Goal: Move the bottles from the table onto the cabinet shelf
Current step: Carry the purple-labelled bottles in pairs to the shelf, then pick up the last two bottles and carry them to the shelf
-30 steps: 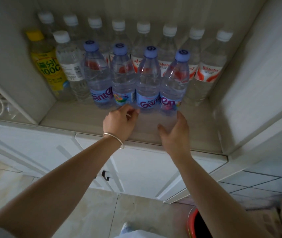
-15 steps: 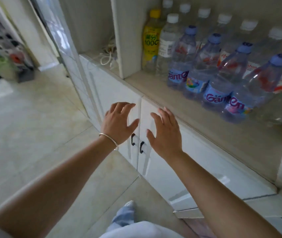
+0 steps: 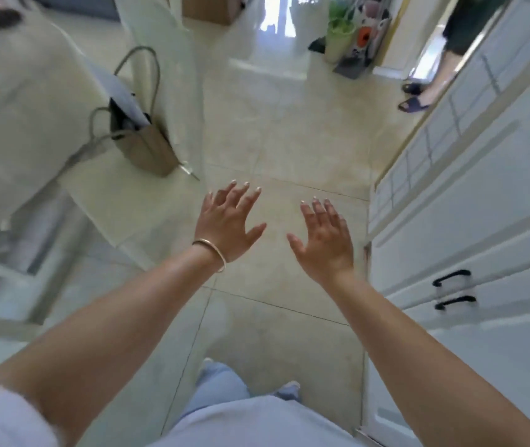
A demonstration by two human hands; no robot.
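Left hand (image 3: pixel 225 221) spread wide, right hand (image 3: pixel 326 238) just beside it, fingers splayed, both holding nothing above the floor (image 3: pixel 289 140).

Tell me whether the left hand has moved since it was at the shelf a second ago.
Yes. The left hand has come away from the shelf, which is out of view now. It hangs open over the floor tiles, left of the cabinet doors, holding nothing.

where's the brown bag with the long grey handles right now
In the head view the brown bag sits left of centre on the tiled floor, against the pale cloth-draped furniture, ahead and left of the open left hand.
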